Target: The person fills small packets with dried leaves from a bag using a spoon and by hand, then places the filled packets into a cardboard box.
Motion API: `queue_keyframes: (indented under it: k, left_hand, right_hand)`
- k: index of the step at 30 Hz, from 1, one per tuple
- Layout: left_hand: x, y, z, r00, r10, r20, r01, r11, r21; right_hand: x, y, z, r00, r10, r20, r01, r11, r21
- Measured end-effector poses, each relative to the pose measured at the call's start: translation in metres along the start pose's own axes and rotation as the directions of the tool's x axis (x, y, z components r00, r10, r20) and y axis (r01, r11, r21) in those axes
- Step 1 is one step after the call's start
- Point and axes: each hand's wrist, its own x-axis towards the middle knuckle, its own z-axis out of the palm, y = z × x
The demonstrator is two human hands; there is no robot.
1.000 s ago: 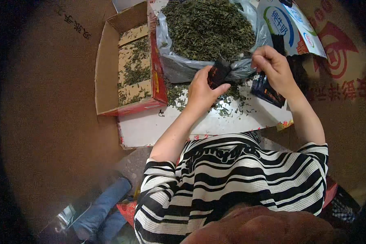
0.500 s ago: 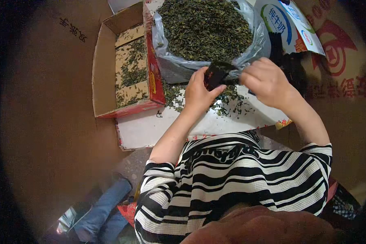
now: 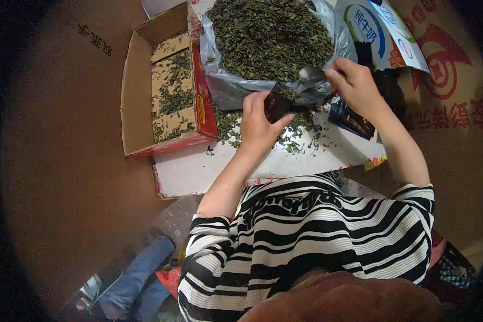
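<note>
My left hand (image 3: 257, 121) is wrapped round a small black packet (image 3: 278, 104), its top end open with dried leaves at the mouth. Just right of it, my right hand (image 3: 355, 88) pinches a metal spoon (image 3: 310, 73), whose bowl is over the near rim of a clear plastic bag (image 3: 225, 86). A large heap of dark green dried leaves (image 3: 271, 40) fills the bag. More black packets (image 3: 354, 119) lie on the white board below my right hand.
An open cardboard box (image 3: 137, 102) with scattered leaves stands left of the bag. Loose leaves lie on the white board (image 3: 198, 172). A milk carton box (image 3: 367, 32) is at the back right. At the lower left, another person's jeans-clad leg (image 3: 139, 268) shows.
My right hand moved in over the packet, then back up and right, with the spoon now clearly visible. My left hand and the packet shifted slightly left and down.
</note>
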Motion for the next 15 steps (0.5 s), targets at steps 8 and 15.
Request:
queue_keyframes:
  k: [8,15]
  left_hand:
    - [0.000,0.007,-0.003,0.982,-0.150,0.114,0.162,0.982,-0.099]
    - [0.002,0.004,0.001,0.967,-0.198,0.162,0.217,0.969,-0.115]
  right_hand:
    - [0.016,0.003,0.039,0.956,0.290,0.039,-0.236,0.688,0.687]
    - [-0.001,0.003,0.023,0.970,0.242,-0.004,-0.171,0.699,0.695]
